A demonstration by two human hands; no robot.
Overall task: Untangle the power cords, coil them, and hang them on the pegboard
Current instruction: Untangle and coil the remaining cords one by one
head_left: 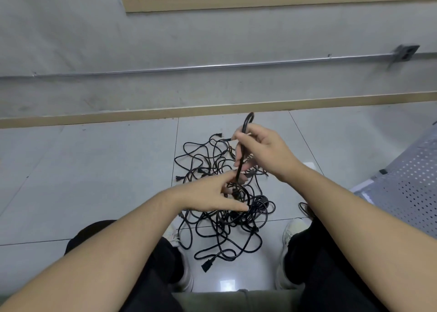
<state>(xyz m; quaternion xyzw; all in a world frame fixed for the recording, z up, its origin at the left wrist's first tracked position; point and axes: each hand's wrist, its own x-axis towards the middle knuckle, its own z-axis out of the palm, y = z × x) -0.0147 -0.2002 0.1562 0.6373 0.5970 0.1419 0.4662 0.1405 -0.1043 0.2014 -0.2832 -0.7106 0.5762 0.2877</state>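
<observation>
Seated above a tangle of black power cords (224, 198) heaped on the grey tiled floor (94, 181) between two pale shoes. Right hand (262, 151) raised over the heap, fingers curled round a doubled loop of cord (244, 136) standing upright. Left hand (212, 193) below it, forefinger and thumb stretched out, touching the same strand. Plug (206, 265) lying nearest. Perforated metal seat (406, 188) at right. No readable writing or brand anywhere.

even indoor light, floor glare, edges bowed.
</observation>
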